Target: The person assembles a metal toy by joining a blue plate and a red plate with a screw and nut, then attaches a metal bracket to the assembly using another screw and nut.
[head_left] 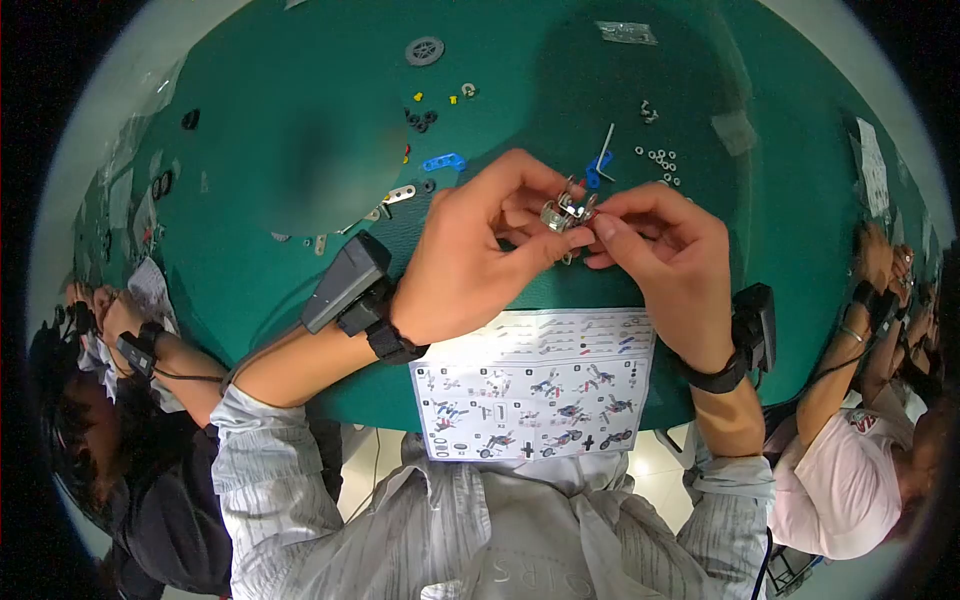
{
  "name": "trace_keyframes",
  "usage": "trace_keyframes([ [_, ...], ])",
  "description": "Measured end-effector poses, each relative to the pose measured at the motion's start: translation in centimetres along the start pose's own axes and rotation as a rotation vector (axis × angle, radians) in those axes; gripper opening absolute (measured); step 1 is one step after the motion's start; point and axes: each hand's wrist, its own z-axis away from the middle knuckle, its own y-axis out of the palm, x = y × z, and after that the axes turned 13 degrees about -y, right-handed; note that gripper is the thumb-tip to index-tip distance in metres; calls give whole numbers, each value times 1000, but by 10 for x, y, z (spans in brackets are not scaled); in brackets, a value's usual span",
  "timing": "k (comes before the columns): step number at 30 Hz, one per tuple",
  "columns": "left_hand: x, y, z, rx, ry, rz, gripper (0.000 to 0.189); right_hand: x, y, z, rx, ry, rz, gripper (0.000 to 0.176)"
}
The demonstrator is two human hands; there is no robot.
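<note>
A small silvery metal model assembly point(568, 212) is held up between my two hands, above the green table. My left hand point(470, 245) grips it from the left, thumb and fingers closed round its side. From the right, my right hand point(668, 245) pinches at its edge; whether a small fastener sits between those fingertips is hidden. Just beyond the assembly lie an L-shaped hex key point(608, 145) and a blue perforated piece point(594, 178). Nearest my left knuckles are a second blue perforated piece point(444, 162) and a silvery perforated strip point(399, 194).
A printed instruction sheet point(530, 385) overhangs the table's near edge. Small nuts point(660, 160), black rings point(422, 121), a grey wheel point(425, 51) and a plastic bag point(627, 33) lie on the table point(320, 60). Other people sit at both sides, including one in a pink shirt point(840, 490).
</note>
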Motion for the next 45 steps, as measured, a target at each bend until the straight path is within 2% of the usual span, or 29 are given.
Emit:
trace_keyframes([
  [5, 5, 0, -1, 4, -5, 10, 28, -1, 0, 1, 7, -12, -62, 14],
  [8, -2, 8, 1, -4, -18, 234, 23, 2, -1, 0, 37, -31, -70, 15],
  [11, -8, 2, -1, 131, -140, 344, 24, 3, -1, 0, 33, -75, -23, 15],
  [14, -16, -3, -2, 196, -244, 343, 24, 4, -3, -1, 56, -112, 22, 14],
  [21, -12, -4, -3, 259, -174, 253, 30, 4, -5, -1, 100, -122, 42, 14],
  [26, -12, -8, -6, 289, -174, 230, 34, 4, -1, -1, 86, -58, 28, 14],
  [35, -18, -11, -6, 269, -292, 80, 42, 0, 1, 3, 107, -64, 82, 12],
  [41, -9, -13, -8, 367, -192, 172, 37, 3, -1, 2, 105, 8, 79, 14],
  [45, -17, -16, -8, 360, -199, 92, 33, 6, -2, 1, 95, 41, 123, 15],
])
